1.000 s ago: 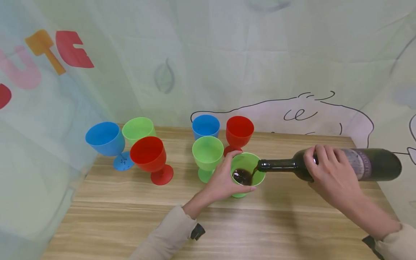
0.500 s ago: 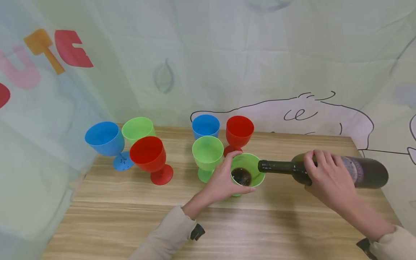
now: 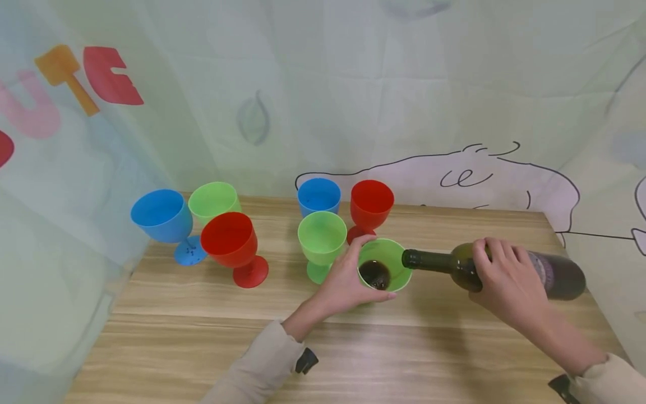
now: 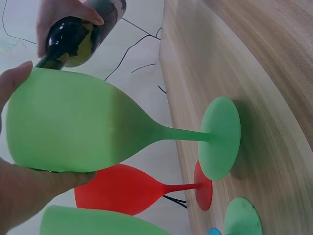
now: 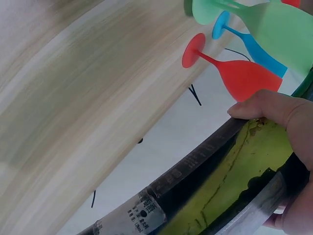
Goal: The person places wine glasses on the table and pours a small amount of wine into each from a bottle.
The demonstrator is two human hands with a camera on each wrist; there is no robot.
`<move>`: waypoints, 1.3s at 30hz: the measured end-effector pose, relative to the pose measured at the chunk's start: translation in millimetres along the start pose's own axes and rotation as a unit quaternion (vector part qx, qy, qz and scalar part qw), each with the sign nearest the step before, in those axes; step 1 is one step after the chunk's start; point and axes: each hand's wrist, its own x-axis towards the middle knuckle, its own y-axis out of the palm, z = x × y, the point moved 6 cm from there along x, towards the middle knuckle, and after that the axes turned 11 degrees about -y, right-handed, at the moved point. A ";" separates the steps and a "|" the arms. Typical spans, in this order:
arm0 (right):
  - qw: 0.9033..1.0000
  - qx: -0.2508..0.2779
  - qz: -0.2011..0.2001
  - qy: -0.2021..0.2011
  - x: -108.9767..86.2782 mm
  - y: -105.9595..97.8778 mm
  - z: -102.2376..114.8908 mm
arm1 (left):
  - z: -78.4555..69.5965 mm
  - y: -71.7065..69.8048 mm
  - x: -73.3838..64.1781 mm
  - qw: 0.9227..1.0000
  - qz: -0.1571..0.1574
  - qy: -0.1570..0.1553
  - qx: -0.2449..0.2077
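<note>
evidently occupied on both sides. with the left grip [image 3: 348, 280], clasping a green goblet [image 3: 396, 261] around the upper bowl: spread about as wide as the bowl itself, thumb along the near side, fingers against the far side. upright, that goblet, with the foot low at the desk [image 3: 353, 359] (resting or barely lifted, cannot tell), and dark liquid [image 3: 374, 275] pooled inside. with the right grip [image 3: 510, 286], clutching a dark bottle [image 3: 461, 264] from above, fingers wrapped over the body just behind the shoulder. nearly level, the bottle, mouth at the goblet's right-hand rim; touching or not, hard to say. just left of the held goblet, a second green goblet [image 3: 322, 233]; behind, a red goblet [image 3: 372, 205] and a blue goblet [image 3: 319, 196]. farther left, well apart, another blue goblet [image 3: 164, 219], another green goblet [image 3: 215, 201] and another red goblet [image 3: 231, 241], close together. beyond the desk, a pale printed cloth [image 3: 343, 106].
</note>
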 end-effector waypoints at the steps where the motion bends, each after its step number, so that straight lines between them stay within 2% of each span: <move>1: 1.000 0.004 0.001 0.004 -0.3 0.5 0.0 | -0.4 -0.3 -0.2 1.000 0.000 0.001 -0.001; 11: 0.999 0.028 0.004 0.032 -3.1 5.8 0.2 | -3.8 -2.3 -0.5 1.000 -0.002 0.016 0.002; 17: 0.998 0.035 0.017 0.040 -4.0 7.2 1.5 | -4.5 -1.3 0.3 1.000 -0.003 0.010 0.010; 29: 0.998 0.053 0.005 0.044 -2.2 6.4 1.2 | -8.1 4.8 3.4 1.000 0.016 -0.012 0.001; 35: 0.988 0.119 0.024 0.092 -3.8 9.1 -4.0 | -6.5 -0.2 6.6 1.000 -0.003 -0.017 -0.009; 39: 0.978 0.168 0.001 0.125 -6.4 8.7 -10.1 | -4.8 -1.9 8.6 1.000 -0.008 -0.018 -0.016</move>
